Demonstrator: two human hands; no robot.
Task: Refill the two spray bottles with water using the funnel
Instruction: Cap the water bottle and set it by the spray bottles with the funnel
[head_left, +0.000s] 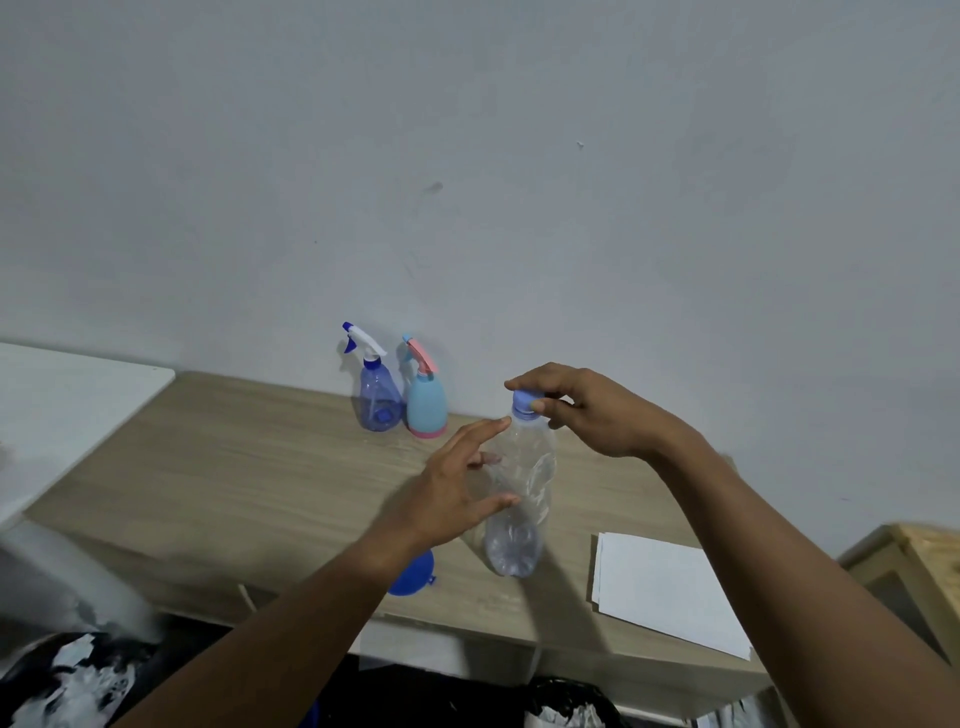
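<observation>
A clear plastic water bottle (519, 499) stands on the wooden table (249, 467). My right hand (587, 410) pinches its blue cap (525, 404) from above. Spread beside the bottle's left side, my left hand (457, 488) has its fingers apart, fingertips at or near the plastic. Two spray bottles stand at the wall: a translucent blue one (378, 395) with a white and blue trigger, and a light blue one (426, 405) with a pink trigger and pink base. A blue funnel (415, 574) lies on the table, partly hidden under my left wrist.
White sheets of paper (665, 587) lie at the table's front right. A white surface (62, 405) adjoins the table on the left. A wooden piece of furniture (914, 566) stands to the right. Dark bags with white scraps (78, 675) sit below the table's front edge.
</observation>
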